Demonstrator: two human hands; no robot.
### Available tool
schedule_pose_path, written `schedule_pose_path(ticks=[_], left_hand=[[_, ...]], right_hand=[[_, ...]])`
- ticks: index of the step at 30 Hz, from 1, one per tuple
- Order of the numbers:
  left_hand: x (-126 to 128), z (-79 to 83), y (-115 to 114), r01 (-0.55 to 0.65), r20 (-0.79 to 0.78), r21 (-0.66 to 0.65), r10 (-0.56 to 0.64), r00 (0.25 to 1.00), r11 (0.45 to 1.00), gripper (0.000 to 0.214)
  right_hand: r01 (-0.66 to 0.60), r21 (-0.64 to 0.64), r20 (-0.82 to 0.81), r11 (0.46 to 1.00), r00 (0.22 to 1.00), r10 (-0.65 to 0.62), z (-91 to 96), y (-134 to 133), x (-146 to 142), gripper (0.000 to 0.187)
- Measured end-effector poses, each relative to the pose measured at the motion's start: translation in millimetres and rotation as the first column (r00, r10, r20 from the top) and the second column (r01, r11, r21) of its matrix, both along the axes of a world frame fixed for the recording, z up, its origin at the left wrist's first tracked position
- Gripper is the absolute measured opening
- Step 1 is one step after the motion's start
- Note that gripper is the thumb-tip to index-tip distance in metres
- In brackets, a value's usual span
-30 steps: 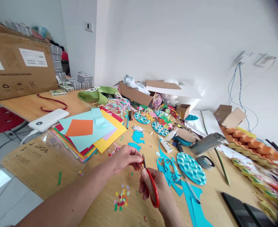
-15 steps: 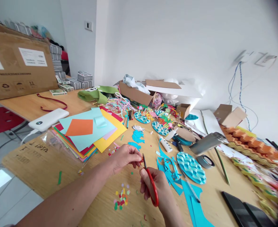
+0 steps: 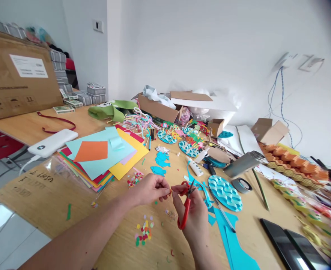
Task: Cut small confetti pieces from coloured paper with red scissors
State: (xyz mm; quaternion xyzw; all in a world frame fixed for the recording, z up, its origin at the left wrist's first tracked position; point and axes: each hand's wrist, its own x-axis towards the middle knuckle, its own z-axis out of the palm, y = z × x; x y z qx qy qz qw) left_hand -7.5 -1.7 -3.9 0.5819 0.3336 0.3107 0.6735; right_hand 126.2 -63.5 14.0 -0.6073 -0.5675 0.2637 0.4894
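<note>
My left hand is closed in a pinch, with a tiny orange-red scrap of paper at its fingertips. Close beside it, my right hand holds red-handled scissors, their dark blades tilted up and away. The right thumb and forefinger reach to the same scrap. Below the hands lies a loose cluster of coloured paper dots. Beyond the left hand are a heap of red and pink paper bits and blue paper fish. Blue paper offcuts lie to the right.
Coloured paper sheets and a white power bank lie at left. To the right are a wavy blue oval, a glue bottle, tape, a metal flask and phones. Cardboard boxes stand behind.
The scissors have swung in my right hand from pointing at the left fingertips to tilting up and right. My right thumb and forefinger have moved to the scrap. The view has shifted slightly.
</note>
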Motion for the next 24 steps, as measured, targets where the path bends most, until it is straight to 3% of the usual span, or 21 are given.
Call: schedule_pose_path(ticks=[6, 13, 24], left_hand=[[1.0, -10.3, 0.6, 0.008, -0.056, 0.084, -0.004, 0.998, 0.996, 0.028], [0.7, -8.5, 0.5, 0.036, -0.029, 0.086, -0.033, 0.999, 0.996, 0.029], [2.2, -10.1, 0.3, -0.018, -0.039, 0.069, 0.02, 0.999, 0.997, 0.026]], right_hand=[[0.006, -0.029, 0.048, 1.0, 0.999, -0.005, 1.5, -0.7, -1.5, 0.017], [-0.012, -0.165, -0.215, 0.986, 0.976, -0.024, 2.4, 7.0, 5.7, 0.032], [-0.015, -0.161, -0.234, 0.987, 0.972, -0.024, 3.1, 4.8, 4.2, 0.032]])
